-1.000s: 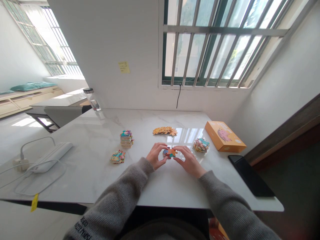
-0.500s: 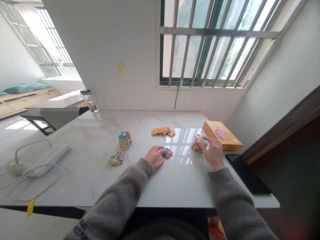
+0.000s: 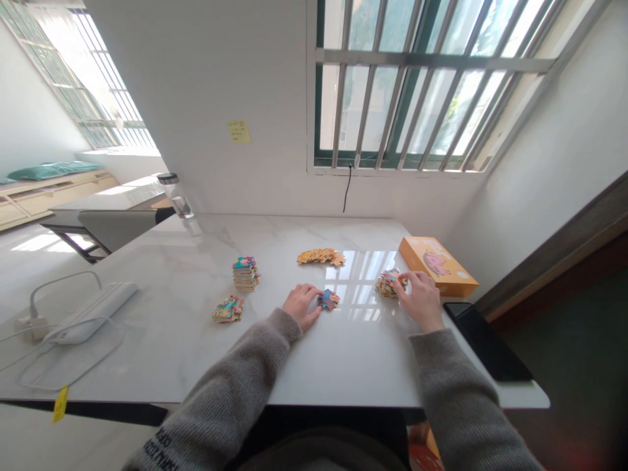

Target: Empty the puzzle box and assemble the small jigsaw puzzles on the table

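Observation:
My left hand (image 3: 301, 307) rests on the table with thumb and forefinger apart, its fingertips at the left edge of a small blue and purple cluster of jigsaw puzzle pieces (image 3: 329, 299). At the right, my right hand (image 3: 420, 299) pinches at the right side of a pile of jigsaw pieces (image 3: 387, 283); the fingers partly hide what they grip. A tall stack of pieces (image 3: 246, 275) stands left of my left hand, with a lower, leaning heap (image 3: 228, 309) in front of it. Farther back, orange-yellow pieces (image 3: 321, 256) lie fanned in a row.
An orange box (image 3: 436, 265) sits behind my right hand, with a black phone-like slab (image 3: 483, 340) along the table's right edge. A white power strip (image 3: 95, 314) with cables lies at the left. A clear bottle (image 3: 177, 198) stands at the back left corner.
My right hand has shifted slightly right and down, showing more of the pile beneath its fingers. My left hand and the other stacks stay where they were.

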Available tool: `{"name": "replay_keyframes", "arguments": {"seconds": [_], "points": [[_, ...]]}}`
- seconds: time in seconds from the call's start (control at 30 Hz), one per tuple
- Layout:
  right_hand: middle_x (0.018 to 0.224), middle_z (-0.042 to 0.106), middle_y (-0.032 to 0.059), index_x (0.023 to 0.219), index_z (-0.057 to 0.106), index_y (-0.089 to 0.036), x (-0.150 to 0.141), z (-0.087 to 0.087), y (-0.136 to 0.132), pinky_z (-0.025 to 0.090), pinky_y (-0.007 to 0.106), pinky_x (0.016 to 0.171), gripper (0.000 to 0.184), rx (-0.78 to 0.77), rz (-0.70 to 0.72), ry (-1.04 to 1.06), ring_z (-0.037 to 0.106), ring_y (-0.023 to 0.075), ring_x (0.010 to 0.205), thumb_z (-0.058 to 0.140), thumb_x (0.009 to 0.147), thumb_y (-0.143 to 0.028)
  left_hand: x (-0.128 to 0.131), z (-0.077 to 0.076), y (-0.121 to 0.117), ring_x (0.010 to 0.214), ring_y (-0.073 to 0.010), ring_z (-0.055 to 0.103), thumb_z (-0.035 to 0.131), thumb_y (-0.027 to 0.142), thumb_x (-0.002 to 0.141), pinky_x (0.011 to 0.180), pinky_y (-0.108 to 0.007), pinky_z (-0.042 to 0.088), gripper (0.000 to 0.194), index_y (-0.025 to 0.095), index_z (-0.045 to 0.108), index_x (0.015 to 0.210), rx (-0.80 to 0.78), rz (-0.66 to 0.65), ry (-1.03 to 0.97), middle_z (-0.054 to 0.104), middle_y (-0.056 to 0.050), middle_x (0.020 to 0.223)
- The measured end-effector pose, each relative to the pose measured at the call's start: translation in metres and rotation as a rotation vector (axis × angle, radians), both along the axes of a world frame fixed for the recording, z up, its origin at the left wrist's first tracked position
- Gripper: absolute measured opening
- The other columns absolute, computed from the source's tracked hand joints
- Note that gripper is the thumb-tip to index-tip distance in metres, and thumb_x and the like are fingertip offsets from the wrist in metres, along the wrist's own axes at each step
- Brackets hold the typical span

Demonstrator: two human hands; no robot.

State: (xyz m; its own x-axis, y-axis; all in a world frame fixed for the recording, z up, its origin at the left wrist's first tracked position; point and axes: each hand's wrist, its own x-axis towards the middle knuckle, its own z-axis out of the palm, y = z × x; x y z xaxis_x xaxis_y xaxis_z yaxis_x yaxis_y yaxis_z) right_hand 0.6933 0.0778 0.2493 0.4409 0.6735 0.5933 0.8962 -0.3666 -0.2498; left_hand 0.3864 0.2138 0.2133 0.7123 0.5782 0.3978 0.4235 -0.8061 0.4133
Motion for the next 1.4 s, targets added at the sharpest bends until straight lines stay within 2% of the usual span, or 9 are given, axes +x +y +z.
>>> {"name": "replay_keyframes", "arguments": {"seconds": [0.13, 0.27, 0.33, 0.6, 0.8, 0.93, 1.2, 1.3, 1.4], "points": [[0.107, 0.061, 0.0112, 0.102, 0.066, -0.02, -0.028, -0.002, 0.008, 0.039, 0.044, 0.09, 0.02, 0.113, 0.178, -0.044, 0.052, 0.0299, 0.105, 0.053, 0.094, -0.032, 0.003, 0.003, -0.002, 0.107, -0.0293, 0.056, 0.07, 0.025, 0.079, 0.094, -0.048, 0.046, 0.033, 0.022, 0.063, 0.111, -0.018, 0.032, 0.05, 0.065, -0.008, 0.11], [0.103, 0.062, 0.0091, 0.109, 0.063, -0.022, -0.082, -0.01, 0.02, 0.043, 0.042, 0.09, 0.018, -0.078, 0.575, -0.035, 0.056, 0.0271, 0.101, 0.055, 0.093, -0.025, 0.003, 0.005, -0.005, 0.107, -0.0293, 0.056, 0.069, 0.025, 0.079, 0.092, -0.047, 0.045, 0.031, 0.023, 0.063, 0.109, -0.018, 0.03, 0.068, 0.065, -0.007, 0.109], [0.109, 0.062, 0.0096, 0.115, 0.061, -0.023, -0.104, -0.015, 0.025, 0.045, 0.042, 0.088, 0.022, -0.148, 0.663, -0.043, 0.056, 0.0276, 0.102, 0.058, 0.093, -0.028, 0.003, 0.007, -0.006, 0.106, -0.0284, 0.056, 0.068, 0.025, 0.081, 0.091, -0.046, 0.045, 0.027, 0.023, 0.064, 0.107, -0.01, 0.02, 0.059, 0.065, -0.007, 0.106], [0.105, 0.065, 0.0072, 0.11, 0.06, -0.025, -0.109, -0.022, 0.033, 0.045, 0.04, 0.082, 0.02, -0.238, 0.723, 0.016, 0.058, 0.0264, 0.099, 0.064, 0.092, -0.033, 0.003, 0.006, -0.005, 0.094, -0.0255, 0.059, 0.065, 0.02, 0.081, 0.087, -0.043, 0.047, 0.017, 0.022, 0.065, 0.098, -0.028, -0.086, 0.005, 0.067, -0.005, 0.094], [0.111, 0.067, 0.0059, 0.116, 0.058, -0.026, -0.104, -0.024, 0.031, 0.046, 0.04, 0.087, 0.025, -0.195, 0.805, 0.148, 0.059, 0.0247, 0.103, 0.065, 0.092, -0.029, 0.002, 0.0, -0.002, 0.11, -0.0284, 0.055, 0.073, 0.017, 0.069, 0.1, -0.045, 0.046, 0.055, 0.023, 0.058, 0.122, -0.02, -0.178, -0.121, 0.063, -0.009, 0.118], [0.113, 0.067, 0.0059, 0.122, 0.057, -0.027, -0.106, -0.024, 0.03, 0.048, 0.042, 0.091, 0.032, -0.171, 0.878, 0.211, 0.06, 0.0248, 0.105, 0.066, 0.091, -0.025, 0.002, -0.001, -0.001, 0.109, -0.0287, 0.059, 0.073, 0.019, 0.072, 0.096, -0.045, 0.047, 0.052, 0.023, 0.057, 0.122, -0.048, -0.183, -0.074, 0.068, -0.007, 0.115], [0.112, 0.066, 0.0068, 0.118, 0.059, -0.027, -0.1, -0.015, 0.025, 0.05, 0.043, 0.091, 0.025, -0.069, 0.857, 0.196, 0.059, 0.0256, 0.106, 0.061, 0.093, -0.027, 0.002, -0.005, 0.0, 0.106, -0.0275, 0.062, 0.073, 0.02, 0.072, 0.094, -0.042, 0.049, 0.06, 0.025, 0.054, 0.128, -0.025, -0.145, -0.084, 0.068, -0.006, 0.115], [0.112, 0.066, 0.0072, 0.117, 0.06, -0.027, -0.088, -0.006, 0.019, 0.045, 0.043, 0.094, 0.023, 0.031, 0.734, 0.117, 0.058, 0.0266, 0.106, 0.06, 0.094, -0.029, 0.002, -0.007, 0.002, 0.106, -0.0288, 0.061, 0.076, 0.021, 0.068, 0.094, -0.044, 0.049, 0.066, 0.025, 0.053, 0.13, -0.002, -0.127, -0.092, 0.068, -0.007, 0.115], [0.109, 0.066, 0.0075, 0.116, 0.062, -0.026, -0.066, 0.002, 0.012, 0.038, 0.044, 0.096, 0.023, 0.138, 0.501, 0.029, 0.058, 0.0275, 0.105, 0.058, 0.095, -0.034, 0.001, -0.007, 0.004, 0.1, -0.0284, 0.061, 0.076, 0.023, 0.068, 0.091, -0.045, 0.05, 0.055, 0.024, 0.06, 0.12, 0.013, -0.11, -0.041, 0.068, -0.007, 0.108]]}}
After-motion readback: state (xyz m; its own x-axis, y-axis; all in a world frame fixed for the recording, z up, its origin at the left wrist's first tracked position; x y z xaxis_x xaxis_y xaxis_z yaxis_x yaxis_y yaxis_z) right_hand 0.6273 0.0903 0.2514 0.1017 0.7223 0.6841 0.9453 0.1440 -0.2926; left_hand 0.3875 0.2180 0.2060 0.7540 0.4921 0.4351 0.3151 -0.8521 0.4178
